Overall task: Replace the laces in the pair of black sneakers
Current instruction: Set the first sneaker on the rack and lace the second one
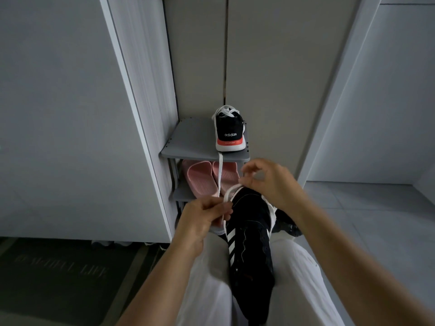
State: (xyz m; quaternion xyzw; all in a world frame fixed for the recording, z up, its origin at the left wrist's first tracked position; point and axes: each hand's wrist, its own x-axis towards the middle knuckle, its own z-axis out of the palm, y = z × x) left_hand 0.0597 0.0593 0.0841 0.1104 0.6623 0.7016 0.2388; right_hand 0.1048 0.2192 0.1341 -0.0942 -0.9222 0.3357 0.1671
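The black sneaker (249,241) lies on the lap, its length pointing away, and both hands sit at its far end: left hand (202,216) pinches the white lace (220,175), right hand (268,182) pinches its loop.

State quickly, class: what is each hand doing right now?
Left hand: closed, pinching the white lace beside the black sneaker on the lap.
Right hand: fingers pinched on the lace loop at the sneaker's top.

One head-worn wide-angle view looks forward and steeply down. Lap and hands sit close, lower centre; the grey plastic shoe rack (188,151) lies beyond, mid-frame.
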